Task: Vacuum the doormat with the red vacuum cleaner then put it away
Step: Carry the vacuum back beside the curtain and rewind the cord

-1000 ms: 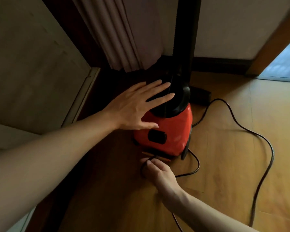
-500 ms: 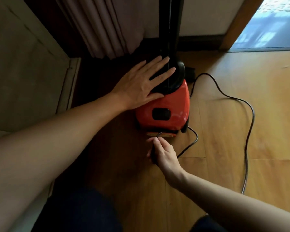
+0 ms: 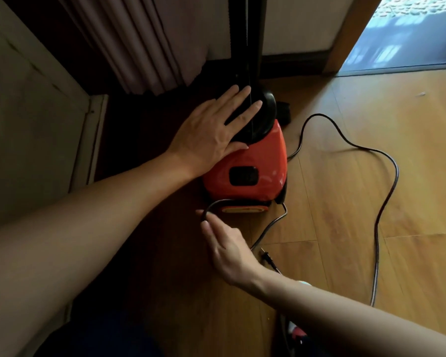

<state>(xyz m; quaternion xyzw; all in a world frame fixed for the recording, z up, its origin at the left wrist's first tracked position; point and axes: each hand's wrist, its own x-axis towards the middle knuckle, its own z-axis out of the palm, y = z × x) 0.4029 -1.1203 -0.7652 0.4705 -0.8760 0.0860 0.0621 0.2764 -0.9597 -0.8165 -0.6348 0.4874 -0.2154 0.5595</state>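
Observation:
The red vacuum cleaner (image 3: 247,163) stands on the wooden floor by the curtain, its black top and upright black tube (image 3: 245,34) rising out of view. My left hand (image 3: 211,130) lies flat on its top left side, fingers spread. My right hand (image 3: 227,251) is on the floor just in front of the vacuum's base, fingertips pinching a loop of the black power cord (image 3: 381,217). The cord's plug (image 3: 267,258) lies on the floor right of my right wrist. No doormat is in view.
A pleated curtain (image 3: 139,42) hangs behind the vacuum. A pale cabinet or wall panel (image 3: 31,112) runs along the left. The cord snakes over the floor to the right. A doorway (image 3: 407,34) opens at the top right. A small red object (image 3: 298,333) lies near the bottom.
My right hand has drawn back from the vacuum's base, pulling a loop of cord with it, and the plug has come into view. My left hand has settled onto the vacuum's top.

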